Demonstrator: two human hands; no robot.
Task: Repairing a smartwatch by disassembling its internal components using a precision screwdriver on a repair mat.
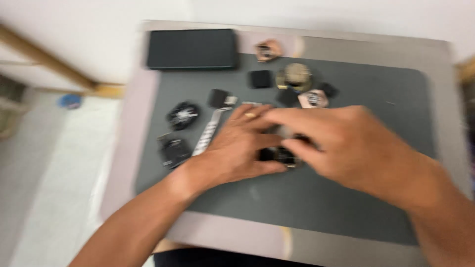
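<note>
Two bare hands meet over a small black part at the middle of a dark mat on a tabletop (376, 49)

The left hand (237, 148) and right hand (341, 143) both pinch the small black part (279, 155), fingers closed on it; seemingly mid-fitting, wanting fine fingertip alignment next. At twelve o'clock lies a shut flat black box (192, 48), contents hidden; loose parts lie from nine to one o'clock, including a metal strip (208, 132) and a round fan-like piece (183, 114)

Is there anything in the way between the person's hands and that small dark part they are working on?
Nothing visible: both the left hand and the right hand already touch the small dark part on the grey mat.
</note>
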